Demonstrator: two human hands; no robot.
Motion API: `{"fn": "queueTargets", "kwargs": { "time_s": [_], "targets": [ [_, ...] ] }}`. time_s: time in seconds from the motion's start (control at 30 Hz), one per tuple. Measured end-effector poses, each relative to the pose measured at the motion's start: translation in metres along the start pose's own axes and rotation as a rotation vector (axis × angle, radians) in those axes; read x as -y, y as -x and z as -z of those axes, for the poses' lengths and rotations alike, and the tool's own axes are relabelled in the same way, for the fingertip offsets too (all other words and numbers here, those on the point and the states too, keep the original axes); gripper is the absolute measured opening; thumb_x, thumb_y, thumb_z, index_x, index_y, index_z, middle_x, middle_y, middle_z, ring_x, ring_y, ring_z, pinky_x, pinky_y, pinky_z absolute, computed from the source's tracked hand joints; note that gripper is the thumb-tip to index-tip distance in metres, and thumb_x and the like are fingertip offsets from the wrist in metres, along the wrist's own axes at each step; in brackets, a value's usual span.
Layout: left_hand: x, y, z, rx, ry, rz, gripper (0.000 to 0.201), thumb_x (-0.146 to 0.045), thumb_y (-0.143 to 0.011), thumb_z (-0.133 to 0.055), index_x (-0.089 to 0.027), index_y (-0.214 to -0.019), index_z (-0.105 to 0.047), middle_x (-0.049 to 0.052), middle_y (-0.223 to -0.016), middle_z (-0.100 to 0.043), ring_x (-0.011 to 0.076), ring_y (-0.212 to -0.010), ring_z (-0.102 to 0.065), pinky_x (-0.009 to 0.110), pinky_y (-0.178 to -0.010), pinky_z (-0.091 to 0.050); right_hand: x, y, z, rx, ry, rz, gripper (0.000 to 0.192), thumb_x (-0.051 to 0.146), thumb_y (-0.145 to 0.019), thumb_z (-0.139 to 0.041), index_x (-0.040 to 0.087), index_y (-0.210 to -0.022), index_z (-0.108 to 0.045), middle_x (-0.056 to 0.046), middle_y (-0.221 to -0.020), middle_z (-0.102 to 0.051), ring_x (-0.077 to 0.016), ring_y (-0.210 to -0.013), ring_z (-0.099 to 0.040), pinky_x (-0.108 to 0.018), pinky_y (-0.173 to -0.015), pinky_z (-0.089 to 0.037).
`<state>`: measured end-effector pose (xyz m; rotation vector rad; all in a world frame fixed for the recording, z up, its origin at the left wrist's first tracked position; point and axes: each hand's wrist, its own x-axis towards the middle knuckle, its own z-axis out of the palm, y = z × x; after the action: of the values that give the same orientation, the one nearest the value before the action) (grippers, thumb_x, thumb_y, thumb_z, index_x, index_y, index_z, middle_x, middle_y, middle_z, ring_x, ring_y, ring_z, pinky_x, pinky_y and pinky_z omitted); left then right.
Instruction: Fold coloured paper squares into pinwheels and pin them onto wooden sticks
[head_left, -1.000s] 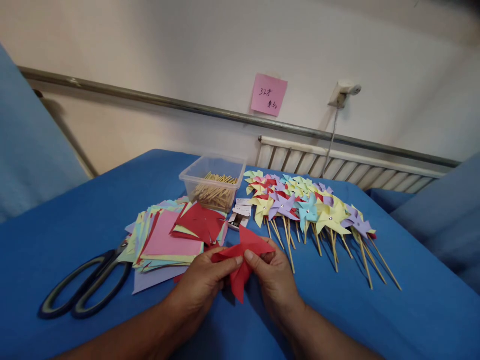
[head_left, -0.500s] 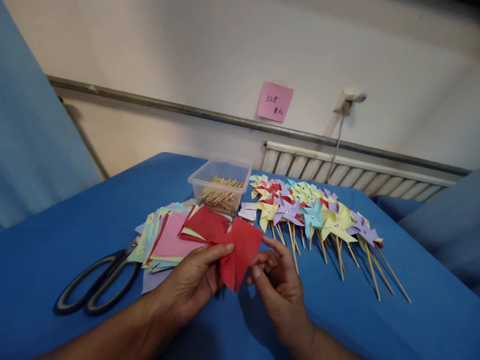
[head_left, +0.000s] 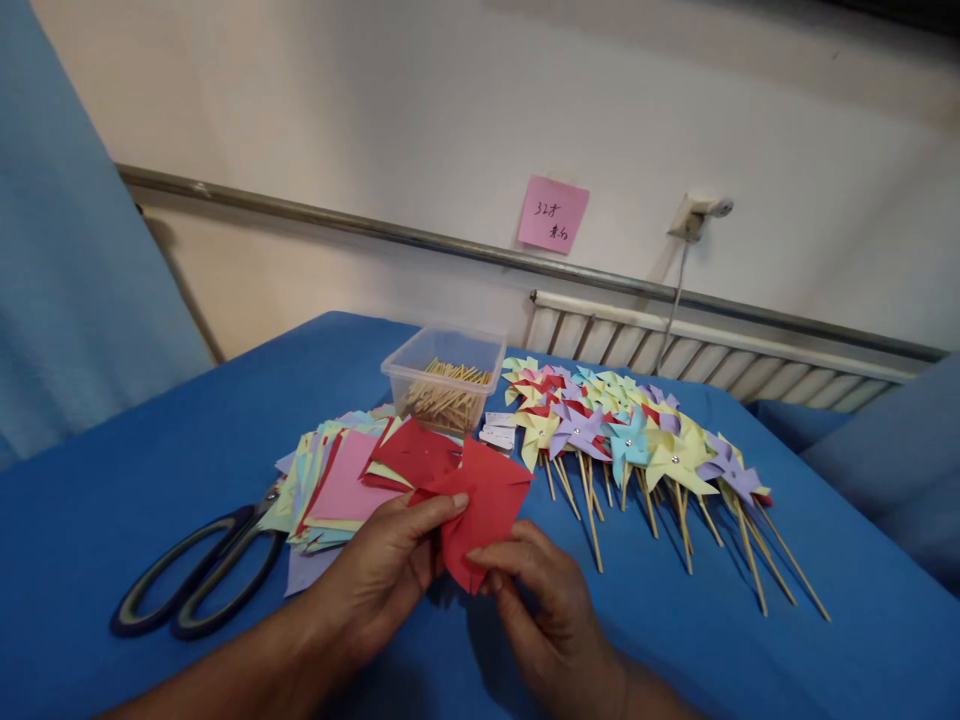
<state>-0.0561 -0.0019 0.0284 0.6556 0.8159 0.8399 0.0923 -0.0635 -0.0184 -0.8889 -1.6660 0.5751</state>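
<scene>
Red paper square [head_left: 480, 505], cut and partly folded, is held just above the blue cloth [head_left: 150, 470] in front of the person, between both hands; the left hand [head_left: 382, 570] keeps its thumb pressed on top near the middle of the sheet with the other fingers under it, so the fingers are clamped on the paper and the folded corners cannot spring back; the right hand [head_left: 544, 605] pinches the lower corner between thumb and forefinger, closed on the sheet too, which seems to me a grip for turning that corner toward the centre; the paper is lifted a little and tilted toward the face, probably so that the middle point can be seen well. Just behind the left hand lies a stack of coloured paper squares [head_left: 341, 480], spread like a fan so that one sheet can be taken easily, with other red cut pieces on top; the scissors [head_left: 199, 575] lie to the left, touching the edge of the stack, blades shut. A clear plastic box of wooden sticks [head_left: 446, 385] stands behind the stack, near enough to reach; to the right the finished pinwheels [head_left: 630, 435] lie in overlapping rows, sticks pointing toward the person, well apart from the working place so they are not crushed. On the wall a pink note [head_left: 553, 214] is stuck.
</scene>
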Motion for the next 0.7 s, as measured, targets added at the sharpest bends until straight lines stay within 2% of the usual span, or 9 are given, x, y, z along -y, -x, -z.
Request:
{"fn": "queueTargets", "kwargs": {
  "time_s": [0.37,0.53,0.7],
  "targets": [
    [0.0005,-0.0008,-0.0017,0.024,-0.073,-0.074,0.011,-0.023,-0.072,-0.070,-0.017,-0.082,-0.070,0.002,-0.070,-0.071,0.0143,-0.062,-0.062,0.025,-0.067,-0.051,0.0018,-0.0020,0.0000,-0.042,0.045,0.016,0.038,0.001,-0.081,-0.047,0.028,-0.103,-0.063,-0.002,-0.084,-0.060,-0.0155,-0.078,-0.057,-0.026,-0.066,-0.046],
    [0.0012,-0.0001,-0.0019,0.043,-0.079,-0.084,0.018,-0.023,-0.071,-0.071,-0.016,-0.088,-0.071,0.005,-0.083,-0.073,0.0169,-0.070,-0.064,0.027,-0.070,-0.052,0.0003,0.0025,-0.0001,-0.027,0.052,-0.025,0.036,0.001,-0.081,-0.048,0.027,-0.103,-0.063,-0.003,-0.087,-0.062,-0.0162,-0.080,-0.059,-0.028,-0.070,-0.047],
    [0.0007,0.0007,-0.0024,0.045,-0.090,-0.094,0.019,-0.021,-0.072,-0.071,-0.015,-0.090,-0.072,0.006,-0.084,-0.073,0.0174,-0.075,-0.065,0.027,-0.072,-0.051,-0.0012,0.0026,0.0007,-0.043,0.041,-0.056,0.036,0.002,-0.080,-0.050,0.026,-0.103,-0.063,-0.003,-0.091,-0.065,-0.0170,-0.084,-0.060,-0.029,-0.074,-0.048]
  ]
}}
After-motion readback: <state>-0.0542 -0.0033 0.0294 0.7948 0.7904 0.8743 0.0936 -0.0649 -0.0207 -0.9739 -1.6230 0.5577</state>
